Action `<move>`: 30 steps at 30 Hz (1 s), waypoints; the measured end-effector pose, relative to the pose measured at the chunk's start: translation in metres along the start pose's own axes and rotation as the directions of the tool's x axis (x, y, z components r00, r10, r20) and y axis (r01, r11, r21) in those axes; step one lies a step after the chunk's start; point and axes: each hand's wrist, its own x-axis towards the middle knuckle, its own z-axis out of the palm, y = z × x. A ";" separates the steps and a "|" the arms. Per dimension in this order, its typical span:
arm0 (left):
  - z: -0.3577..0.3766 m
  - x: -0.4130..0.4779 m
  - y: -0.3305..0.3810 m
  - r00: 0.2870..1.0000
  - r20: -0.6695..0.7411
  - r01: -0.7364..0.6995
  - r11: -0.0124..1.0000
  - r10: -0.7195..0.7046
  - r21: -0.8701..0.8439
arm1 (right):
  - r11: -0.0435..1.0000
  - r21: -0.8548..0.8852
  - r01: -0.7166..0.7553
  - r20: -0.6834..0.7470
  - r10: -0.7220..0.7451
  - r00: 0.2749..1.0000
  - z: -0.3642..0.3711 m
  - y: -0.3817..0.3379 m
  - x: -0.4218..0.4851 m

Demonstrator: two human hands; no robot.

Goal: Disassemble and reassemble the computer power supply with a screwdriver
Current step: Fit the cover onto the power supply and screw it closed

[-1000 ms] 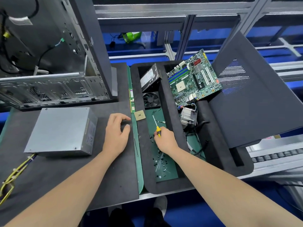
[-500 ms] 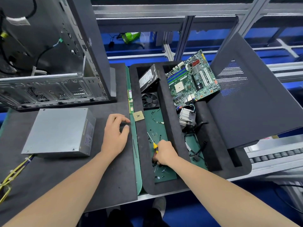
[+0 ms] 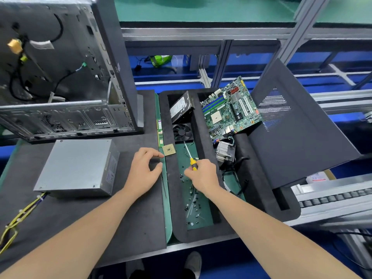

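**On the bench: PSU far left, screwdriver in right hand over the screw bay**

Back left, open computer case stands upright, cables hanging inside. In front of it the power supply lies flat on the black mat, closed up, yellow cable bundle trailing off its near-left corner.

Left hand rests on the mat just right of the PSU, not touching it. Fingers loosely curled, thumb and index apart, holding nothing.

CPU chip sits on the foam tray rim by the left fingertips.

Tray's left bay: hard drive, fan, then loose screws on the green floor. Right hand is over that bay and grips the yellow-handled screwdriver, shaft pointing toward the fan.

Further right: motherboard, heatsink, case side panel leaning across the tray.
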 end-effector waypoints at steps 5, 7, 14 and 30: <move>-0.023 0.006 0.031 0.999 0.041 0.009 0.989 -0.003 -0.150 | 0.891 0.452 -0.050 0.118 -0.004 0.993 -0.019 -0.059 -0.001; -0.037 0.009 0.039 1.000 0.022 0.019 0.974 -0.014 -0.227 | 0.818 0.572 -0.063 0.183 -0.052 0.982 -0.015 -0.080 -0.003; -0.099 0.006 0.034 0.993 -0.058 0.072 0.901 -0.107 -0.428 | 0.762 0.642 -0.083 0.294 -0.145 0.945 0.017 -0.138 -0.019; -0.206 -0.004 -0.025 0.906 0.108 0.150 0.072 -0.408 -0.986 | 0.798 -0.050 0.600 0.340 -0.552 0.762 0.068 -0.210 -0.056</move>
